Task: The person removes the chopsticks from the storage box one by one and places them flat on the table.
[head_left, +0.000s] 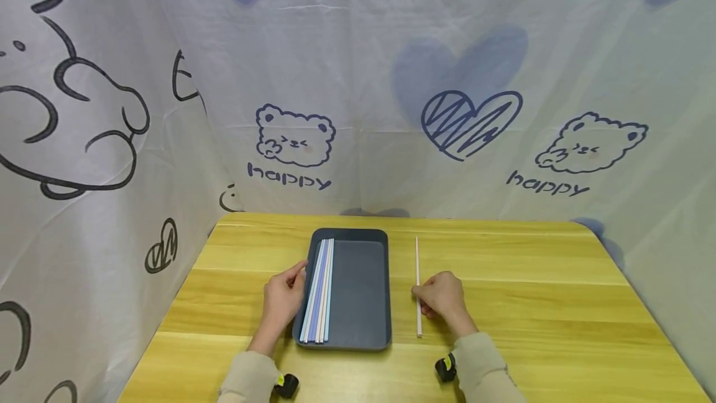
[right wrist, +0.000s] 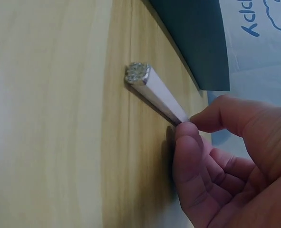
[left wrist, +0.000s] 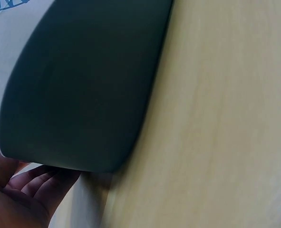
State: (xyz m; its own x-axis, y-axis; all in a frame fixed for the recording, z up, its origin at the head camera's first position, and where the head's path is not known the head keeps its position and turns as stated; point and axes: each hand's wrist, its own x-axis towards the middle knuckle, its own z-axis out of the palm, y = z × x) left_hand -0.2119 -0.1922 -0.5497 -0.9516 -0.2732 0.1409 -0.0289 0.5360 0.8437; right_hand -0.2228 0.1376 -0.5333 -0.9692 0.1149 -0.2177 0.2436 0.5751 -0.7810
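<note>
Pinching one pale stick (head_left: 419, 323) in the right hand (head_left: 444, 295), just right of the tray (head_left: 359, 297); gripping the tray's left rim in the left hand (head_left: 283, 296).

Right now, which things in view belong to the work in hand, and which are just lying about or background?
Seem part of the work:
dark tray, left hand at its left edge
thin sticks side by side inside it
single pale stick, pinched by the right hand

Seem just setting:
wood-grain table
printed cloth
black device by each sleeve
</note>
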